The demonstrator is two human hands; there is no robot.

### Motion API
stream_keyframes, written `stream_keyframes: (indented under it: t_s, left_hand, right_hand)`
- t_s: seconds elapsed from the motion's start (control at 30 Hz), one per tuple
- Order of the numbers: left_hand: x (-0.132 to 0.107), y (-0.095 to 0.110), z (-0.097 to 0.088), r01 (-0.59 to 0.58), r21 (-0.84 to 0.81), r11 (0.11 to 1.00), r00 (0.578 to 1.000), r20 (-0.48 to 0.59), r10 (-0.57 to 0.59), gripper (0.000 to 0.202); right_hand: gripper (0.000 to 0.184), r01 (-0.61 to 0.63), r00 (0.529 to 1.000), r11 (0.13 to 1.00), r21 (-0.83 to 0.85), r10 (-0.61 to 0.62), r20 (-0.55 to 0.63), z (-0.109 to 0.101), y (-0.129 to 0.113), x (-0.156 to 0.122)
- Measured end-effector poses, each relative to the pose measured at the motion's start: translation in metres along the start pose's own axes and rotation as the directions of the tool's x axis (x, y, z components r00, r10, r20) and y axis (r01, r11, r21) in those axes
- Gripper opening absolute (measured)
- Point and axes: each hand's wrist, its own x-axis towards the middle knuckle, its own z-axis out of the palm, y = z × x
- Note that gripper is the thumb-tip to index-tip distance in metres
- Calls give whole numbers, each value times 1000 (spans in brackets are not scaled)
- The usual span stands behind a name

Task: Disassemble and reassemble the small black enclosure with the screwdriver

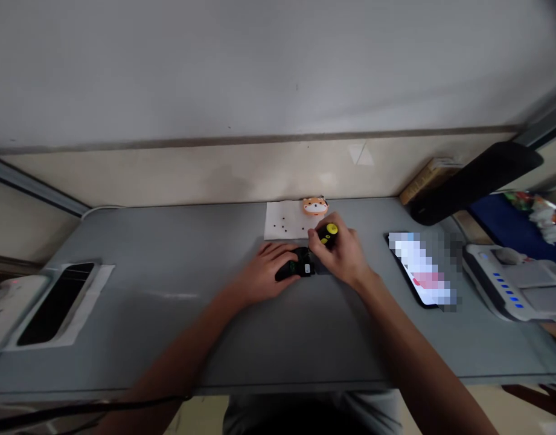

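On the grey desk, my left hand (272, 270) is wrapped over a small black device (306, 269) with green marks and a white label, pressing it to the surface. My right hand (343, 257) is closed around the black and yellow handle of a screwdriver (332, 229). The tool stands tilted at the device's right end; its tip is hidden by my fingers. Just behind both hands lies a sheet of white paper (272, 219) with several tiny dark screws (284, 228) scattered on it. An orange and white animal-face case (314, 206) sits on the paper's back right corner.
A lit phone (420, 272) lies to the right, beside a white power strip (508, 284) with blue lights. At the back right are a black cylinder (477, 181) and a box (429, 175). A dark phone (58, 302) rests at far left. A wall (191, 172) borders the desk's back.
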Motion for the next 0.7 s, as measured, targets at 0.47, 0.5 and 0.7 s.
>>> stream_keyframes:
  t_s: [0.47, 0.5, 0.7]
  left_hand:
    - [-2, -3, 1, 10, 58, 998, 1000, 24, -12, 28]
    - [-3, -3, 2, 12, 60, 998, 1000, 24, -13, 29]
    - [-3, -4, 2, -2, 78, 997, 1000, 2, 2, 27]
  right_hand:
    - [25, -90, 996, 996, 19, 90, -7, -1, -5, 1]
    - [26, -102, 994, 994, 26, 103, -25, -1, -5, 1]
    - [20, 10, 984, 969, 249, 34, -173, 8, -1, 7]
